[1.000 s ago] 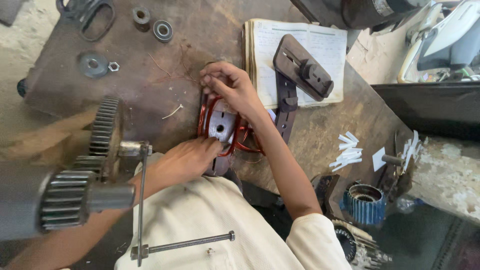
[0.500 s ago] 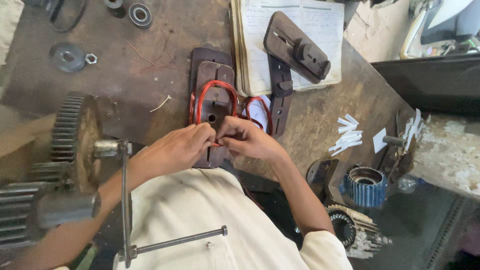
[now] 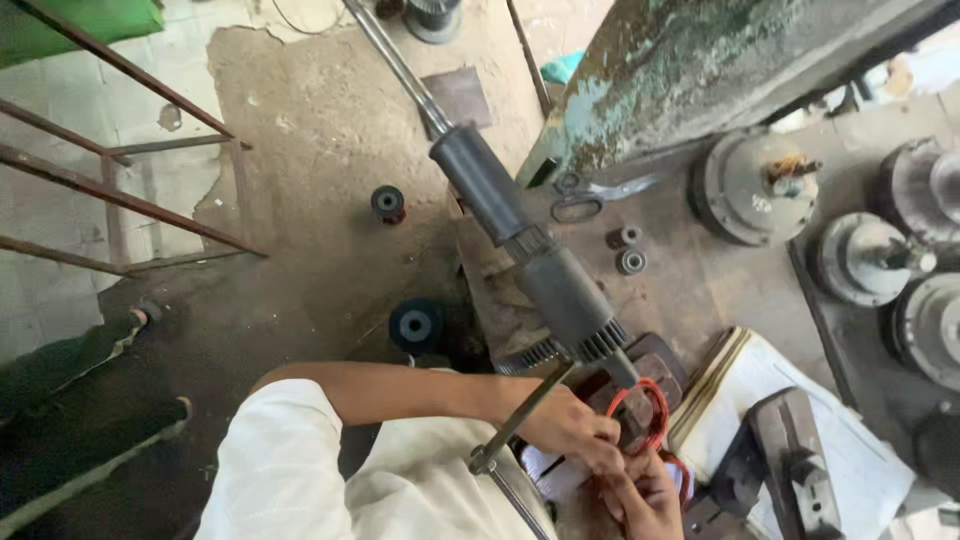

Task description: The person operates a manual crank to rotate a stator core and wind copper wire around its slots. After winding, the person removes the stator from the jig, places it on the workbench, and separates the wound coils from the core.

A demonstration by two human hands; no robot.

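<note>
A red wire coil (image 3: 640, 403) lies looped around a dark metal block (image 3: 655, 365) at the bottom of the head view. My left hand (image 3: 570, 425) reaches in from the left on a bare forearm and pinches the coil at its near side. Just below it, my right hand (image 3: 645, 495) grips the lower part of the same coil, fingers curled. The two hands touch each other. Part of the coil and the block is hidden beneath them. My white garment (image 3: 330, 480) fills the lower middle.
A long dark geared shaft (image 3: 500, 210) runs diagonally over the bench, down to just above my hands. A thin metal rod (image 3: 515, 425) crosses my left wrist. An open notebook (image 3: 850, 450) carrying a dark bracket (image 3: 790, 460), scissors (image 3: 590, 195), bearings (image 3: 628, 260), motor housings (image 3: 760, 185) and floor spools (image 3: 415, 325) surround them.
The view has swung left and up, now showing the floor and the long shaft. Both hands stay together on the red coil, now at the bottom of the picture.
</note>
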